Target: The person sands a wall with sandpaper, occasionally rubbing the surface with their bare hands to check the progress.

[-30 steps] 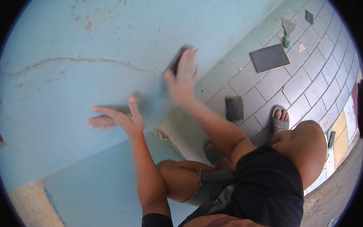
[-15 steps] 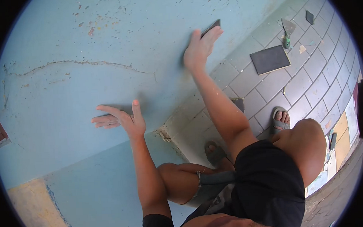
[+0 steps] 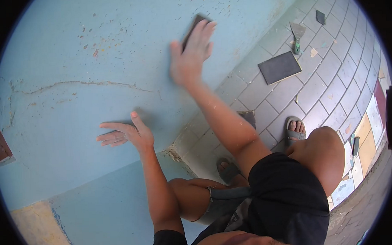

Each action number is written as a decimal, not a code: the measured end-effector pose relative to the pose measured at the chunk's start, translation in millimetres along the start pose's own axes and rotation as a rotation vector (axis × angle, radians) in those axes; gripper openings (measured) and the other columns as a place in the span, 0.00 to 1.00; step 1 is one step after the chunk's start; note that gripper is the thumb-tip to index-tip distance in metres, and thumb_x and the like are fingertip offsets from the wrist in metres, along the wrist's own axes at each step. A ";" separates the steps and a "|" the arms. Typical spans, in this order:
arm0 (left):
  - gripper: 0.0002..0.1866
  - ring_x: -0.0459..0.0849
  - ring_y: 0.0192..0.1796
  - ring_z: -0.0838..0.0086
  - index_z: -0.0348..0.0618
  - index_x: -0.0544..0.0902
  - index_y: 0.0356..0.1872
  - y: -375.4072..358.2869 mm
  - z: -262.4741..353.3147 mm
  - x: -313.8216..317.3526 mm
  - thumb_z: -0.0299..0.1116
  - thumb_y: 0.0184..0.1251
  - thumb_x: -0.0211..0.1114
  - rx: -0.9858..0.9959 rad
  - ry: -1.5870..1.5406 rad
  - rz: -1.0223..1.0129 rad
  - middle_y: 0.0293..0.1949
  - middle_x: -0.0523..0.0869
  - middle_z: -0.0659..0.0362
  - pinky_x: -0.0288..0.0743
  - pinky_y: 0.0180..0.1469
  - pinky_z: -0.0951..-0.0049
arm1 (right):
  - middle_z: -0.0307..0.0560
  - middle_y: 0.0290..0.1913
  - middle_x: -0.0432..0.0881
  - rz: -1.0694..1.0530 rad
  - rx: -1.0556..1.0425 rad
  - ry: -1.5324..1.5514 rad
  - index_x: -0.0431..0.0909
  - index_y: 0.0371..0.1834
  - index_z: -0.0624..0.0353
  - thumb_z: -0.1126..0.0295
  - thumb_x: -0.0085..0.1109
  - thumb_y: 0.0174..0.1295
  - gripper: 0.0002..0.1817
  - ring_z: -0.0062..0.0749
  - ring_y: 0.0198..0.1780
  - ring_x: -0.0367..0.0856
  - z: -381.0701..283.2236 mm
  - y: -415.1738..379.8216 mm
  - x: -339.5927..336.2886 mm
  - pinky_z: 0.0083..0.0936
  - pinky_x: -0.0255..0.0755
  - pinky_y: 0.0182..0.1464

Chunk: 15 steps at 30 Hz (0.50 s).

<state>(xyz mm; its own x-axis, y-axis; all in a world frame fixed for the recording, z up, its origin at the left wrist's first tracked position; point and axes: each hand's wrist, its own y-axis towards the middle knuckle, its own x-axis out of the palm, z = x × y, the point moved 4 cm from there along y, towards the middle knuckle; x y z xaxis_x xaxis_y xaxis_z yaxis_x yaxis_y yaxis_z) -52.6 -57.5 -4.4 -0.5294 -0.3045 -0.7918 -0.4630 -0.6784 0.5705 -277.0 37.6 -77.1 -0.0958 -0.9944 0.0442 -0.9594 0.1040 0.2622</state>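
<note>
My right hand (image 3: 191, 60) presses a dark piece of sandpaper (image 3: 195, 29) against the light-blue wall (image 3: 128, 42). Its fingers lie along the sandpaper, covering most of it, and the hand is a little blurred. Lower on the left, my left hand (image 3: 129, 132) is open at the wall with the thumb spread away from the fingers, holding nothing. Pale dust coats both hands. A long crack (image 3: 80, 83) runs across the wall above my left hand, and small chipped spots (image 3: 95, 52) lie left of my right hand.
On the tiled floor (image 3: 320, 85) to the right are a large dark sheet (image 3: 280, 67), a putty knife (image 3: 296, 37) with a green-and-black handle and a small dark piece (image 3: 320, 17). Another dark piece (image 3: 248, 118) lies partly behind my right forearm. A broken wall corner (image 3: 174, 152) juts out near my legs.
My right hand has slid left and slightly up along the wall with the sandpaper. My left hand stays at nearly the same spot on the wall. The camera view has shifted slightly.
</note>
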 end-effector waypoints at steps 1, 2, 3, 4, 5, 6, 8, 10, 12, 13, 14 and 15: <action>0.56 0.07 0.74 0.31 0.44 0.24 0.80 0.7 -0.3 4.9 0.69 0.73 0.48 -0.030 -0.007 0.050 0.73 0.08 0.35 0.12 0.67 0.24 | 0.72 0.83 0.33 -0.135 -0.107 -0.047 0.33 0.83 0.69 0.43 0.47 0.73 0.52 0.60 0.85 0.27 -8.8 -42.0 4.1 0.64 0.22 0.77; 0.56 0.07 0.74 0.31 0.44 0.24 0.80 2.6 -0.8 6.8 0.70 0.73 0.47 -0.061 -0.009 0.103 0.74 0.08 0.35 0.12 0.68 0.24 | 0.72 0.83 0.32 -0.274 -0.211 -0.090 0.33 0.83 0.69 0.43 0.47 0.73 0.52 0.59 0.85 0.26 -6.9 -80.9 12.0 0.64 0.22 0.77; 0.56 0.07 0.74 0.31 0.44 0.24 0.80 4.7 0.1 6.4 0.70 0.73 0.47 -0.054 -0.011 0.100 0.74 0.08 0.35 0.12 0.68 0.24 | 0.72 0.83 0.32 -0.266 -0.208 -0.092 0.33 0.83 0.69 0.43 0.47 0.73 0.52 0.59 0.85 0.26 14.8 -90.1 16.4 0.64 0.22 0.77; 0.57 0.07 0.74 0.31 0.43 0.23 0.80 3.9 -1.4 4.2 0.71 0.73 0.45 -0.060 0.027 0.083 0.73 0.08 0.34 0.12 0.67 0.24 | 0.72 0.83 0.33 -0.315 -0.142 -0.134 0.34 0.83 0.69 0.43 0.48 0.73 0.52 0.59 0.85 0.26 43.4 -100.9 15.5 0.63 0.21 0.77; 0.57 0.07 0.74 0.31 0.42 0.23 0.79 2.2 -3.5 1.4 0.72 0.73 0.44 -0.067 0.071 0.063 0.73 0.08 0.34 0.12 0.67 0.24 | 0.71 0.83 0.33 -0.367 -0.071 -0.173 0.34 0.83 0.68 0.43 0.49 0.72 0.52 0.59 0.85 0.25 64.1 -109.0 9.5 0.63 0.21 0.77; 0.57 0.07 0.74 0.31 0.42 0.23 0.79 2.1 -1.3 -0.9 0.72 0.73 0.44 -0.069 0.086 0.054 0.73 0.08 0.34 0.12 0.67 0.24 | 0.70 0.84 0.32 -0.218 0.152 -0.094 0.33 0.83 0.68 0.43 0.48 0.73 0.52 0.59 0.85 0.25 96.6 -85.7 2.4 0.62 0.20 0.77; 0.59 0.07 0.74 0.30 0.40 0.22 0.78 1.7 5.7 -4.1 0.74 0.72 0.44 -0.054 0.000 0.013 0.72 0.07 0.32 0.11 0.67 0.23 | 0.69 0.84 0.32 -0.081 0.385 -0.020 0.33 0.83 0.67 0.42 0.47 0.73 0.52 0.58 0.85 0.25 124.3 -61.5 3.0 0.62 0.20 0.77; 0.60 0.07 0.74 0.29 0.39 0.21 0.78 3.9 3.9 3.6 0.73 0.72 0.45 -0.069 0.000 0.046 0.72 0.07 0.31 0.11 0.67 0.23 | 0.67 0.84 0.29 0.025 0.617 0.193 0.30 0.83 0.66 0.41 0.46 0.73 0.53 0.58 0.85 0.25 119.9 -38.3 -1.1 0.62 0.20 0.78; 0.60 0.07 0.73 0.29 0.39 0.21 0.78 1.9 5.4 10.8 0.73 0.71 0.45 -0.074 0.001 0.065 0.72 0.07 0.31 0.11 0.67 0.23 | 0.69 0.83 0.26 -0.183 0.309 0.101 0.28 0.83 0.67 0.55 0.41 0.77 0.44 0.57 0.85 0.24 37.6 -92.9 10.2 0.51 0.22 0.80; 0.60 0.06 0.73 0.29 0.38 0.20 0.78 -0.2 6.5 11.9 0.73 0.72 0.46 -0.061 0.013 0.067 0.72 0.07 0.31 0.10 0.66 0.23 | 0.69 0.83 0.26 -0.293 0.202 0.110 0.28 0.83 0.67 0.57 0.43 0.76 0.44 0.57 0.85 0.24 10.2 -118.5 6.6 0.51 0.22 0.80; 0.60 0.05 0.73 0.29 0.38 0.20 0.77 0.0 8.6 14.3 0.72 0.72 0.47 -0.047 0.025 0.073 0.72 0.07 0.31 0.10 0.66 0.23 | 0.69 0.83 0.26 -0.403 0.091 0.121 0.28 0.83 0.67 0.60 0.46 0.75 0.45 0.58 0.85 0.24 -5.7 -131.0 6.9 0.51 0.22 0.80; 0.60 0.05 0.73 0.29 0.38 0.20 0.77 0.7 10.1 16.0 0.72 0.72 0.47 -0.041 0.024 0.073 0.72 0.07 0.31 0.10 0.66 0.23 | 0.69 0.83 0.26 -0.398 0.091 0.123 0.28 0.83 0.67 0.60 0.46 0.75 0.45 0.58 0.85 0.24 4.7 -119.3 9.0 0.51 0.22 0.80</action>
<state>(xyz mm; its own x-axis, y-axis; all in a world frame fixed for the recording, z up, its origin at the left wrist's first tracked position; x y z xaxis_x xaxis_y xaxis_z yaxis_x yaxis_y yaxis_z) -68.6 -56.0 -14.4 -0.5435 -0.3700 -0.7535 -0.3935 -0.6805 0.6181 -164.6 16.1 -112.5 0.3134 -0.9468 0.0726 -0.9353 -0.2946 0.1957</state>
